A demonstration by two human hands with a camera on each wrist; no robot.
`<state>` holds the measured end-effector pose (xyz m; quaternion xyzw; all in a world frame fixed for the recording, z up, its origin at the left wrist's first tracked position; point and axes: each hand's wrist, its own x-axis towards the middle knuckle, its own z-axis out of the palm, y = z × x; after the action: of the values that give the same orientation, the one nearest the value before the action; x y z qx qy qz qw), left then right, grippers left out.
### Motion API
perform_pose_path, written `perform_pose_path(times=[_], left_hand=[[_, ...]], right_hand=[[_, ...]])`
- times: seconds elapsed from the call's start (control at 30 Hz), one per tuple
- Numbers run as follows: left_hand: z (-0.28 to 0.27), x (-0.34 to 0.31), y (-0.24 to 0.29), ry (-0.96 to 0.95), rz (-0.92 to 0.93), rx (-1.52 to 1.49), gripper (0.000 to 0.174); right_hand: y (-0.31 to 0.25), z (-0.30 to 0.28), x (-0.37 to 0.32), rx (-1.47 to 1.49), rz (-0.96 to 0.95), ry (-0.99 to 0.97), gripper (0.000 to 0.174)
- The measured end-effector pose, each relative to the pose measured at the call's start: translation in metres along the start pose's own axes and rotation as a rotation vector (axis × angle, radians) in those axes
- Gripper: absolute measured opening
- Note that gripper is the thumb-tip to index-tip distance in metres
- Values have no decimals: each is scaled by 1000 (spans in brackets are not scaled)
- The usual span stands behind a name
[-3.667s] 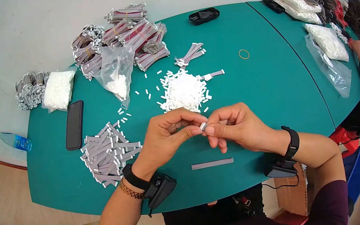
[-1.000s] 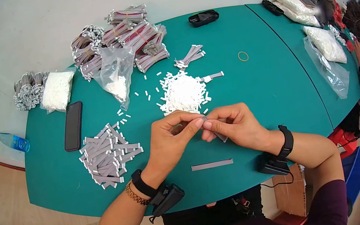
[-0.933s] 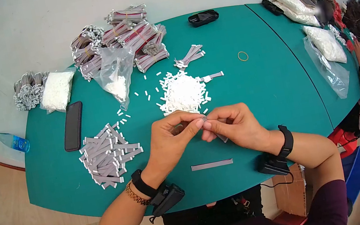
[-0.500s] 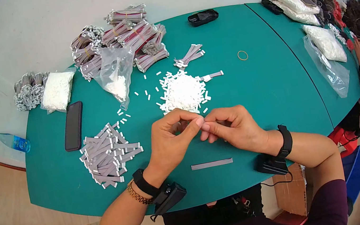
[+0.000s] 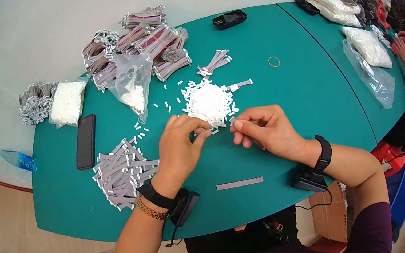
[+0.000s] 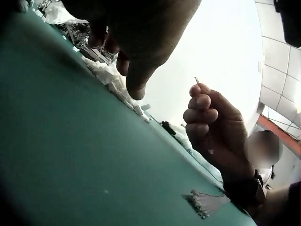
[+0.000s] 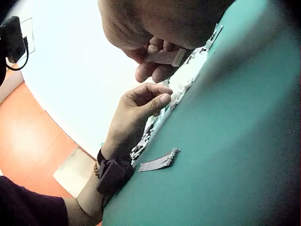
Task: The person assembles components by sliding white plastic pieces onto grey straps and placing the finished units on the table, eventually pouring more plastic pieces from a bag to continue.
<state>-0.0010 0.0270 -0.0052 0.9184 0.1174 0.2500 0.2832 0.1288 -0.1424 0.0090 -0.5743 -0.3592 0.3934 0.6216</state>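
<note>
My right hand (image 5: 271, 130) pinches a short grey ribbon strip (image 7: 162, 58) with a pale end piece, its tip (image 5: 232, 120) showing past the thumb and finger. Facing it, my left hand (image 5: 179, 144) is at the lower left edge of the pile of small white pieces (image 5: 207, 101), fingers bent loosely and thumb slightly apart; I see nothing between them. In the left wrist view its thumb points down near the white pieces (image 6: 115, 84). A flat grey ribbon stack (image 5: 239, 183) lies on the green table between my forearms.
At left lie a heap of grey strips with white ends (image 5: 122, 176), a phone (image 5: 86, 141) and a white-filled bag (image 5: 68, 103). Banded bundles (image 5: 155, 40) and a clear bag (image 5: 134, 92) stand behind. Another person's hands (image 5: 404, 48) are at far right.
My hands, together at the fingertips before, have parted. The left moved left and slightly up beside the white pile; the right stayed near its place with the grey strip, whose tip shows now.
</note>
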Motion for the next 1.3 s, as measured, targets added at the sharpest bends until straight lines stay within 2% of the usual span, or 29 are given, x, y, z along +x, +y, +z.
perform_pose_path(times=[0.37, 0.47, 0.57, 0.67, 1.07, 1.3], left_hand=[[11, 0, 6, -43, 68, 137, 13], [7, 1, 13, -96, 21, -42, 11], [5, -4, 18, -212, -224, -519, 10], [0, -7, 24, -256, -294, -836, 12], [0, -8, 27, -210, -378, -1048, 15], [0, -9, 25, -244, -466, -1156, 14]], right_hand=[[2, 1, -2, -7, -14, -24, 17], [2, 0, -1, -8, -19, -22, 17], [0, -1, -1, 6, -28, -19, 17], [1, 0, -2, 21, -38, -38, 17], [-1, 5, -5, -8, -32, -56, 18], [5, 4, -4, -3, -56, -80, 18]])
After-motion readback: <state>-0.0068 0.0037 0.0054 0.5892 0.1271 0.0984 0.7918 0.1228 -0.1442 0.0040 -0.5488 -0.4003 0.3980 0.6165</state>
